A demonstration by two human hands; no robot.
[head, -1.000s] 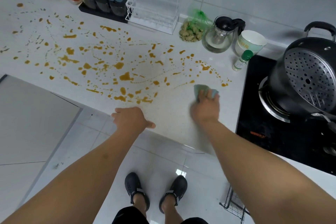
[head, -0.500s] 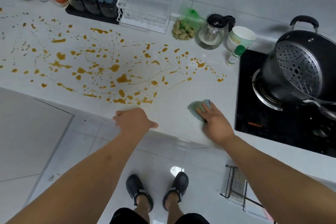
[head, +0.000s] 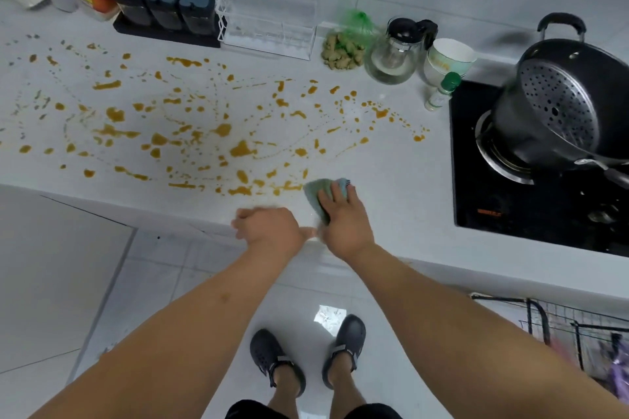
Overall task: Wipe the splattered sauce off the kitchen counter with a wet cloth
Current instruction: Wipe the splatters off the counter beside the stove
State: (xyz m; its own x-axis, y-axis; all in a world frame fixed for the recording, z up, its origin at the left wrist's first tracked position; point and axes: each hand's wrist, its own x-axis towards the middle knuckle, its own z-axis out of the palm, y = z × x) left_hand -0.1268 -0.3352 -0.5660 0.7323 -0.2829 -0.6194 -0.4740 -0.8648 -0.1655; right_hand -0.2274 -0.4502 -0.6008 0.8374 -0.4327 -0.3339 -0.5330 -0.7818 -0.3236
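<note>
Cloth slid left since half-second ago, now touching sauce edge. Right hand presses it flat, fingers spread; left hand curls on table edge. Risk: smearing sauce wider, dripping to floor.

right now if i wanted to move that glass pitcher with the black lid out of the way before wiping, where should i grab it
Probably by the black handle of the glass pitcher. It juts out at the upper right, toward the wall, so come from above and behind. The rounded glass body looks harder to grip, and the paper cup and the small green-capped bottle crowd its right side.
</note>
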